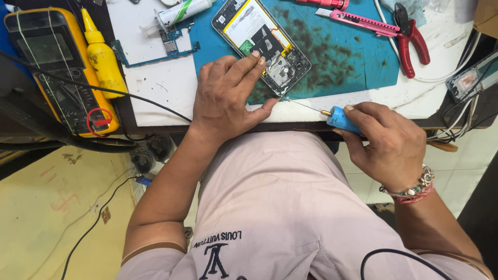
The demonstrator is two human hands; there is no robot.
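Observation:
An opened phone (262, 44) with its back off lies tilted on a blue work mat (337, 57), its battery and circuit board showing. My left hand (228, 96) rests on the phone's lower end, fingers pressing its edge and thumb against the near corner. My right hand (386, 140) grips a blue-handled precision screwdriver (340, 119). Its thin shaft points left toward the phone's near corner, close to my left thumb.
A yellow multimeter (49, 62) and yellow squeeze bottle (104, 57) stand at the left. A loose circuit board (166, 46), a white tube (184, 13), a pink utility knife (363, 22) and red pliers (412, 39) lie at the back. Cables hang at the table edges.

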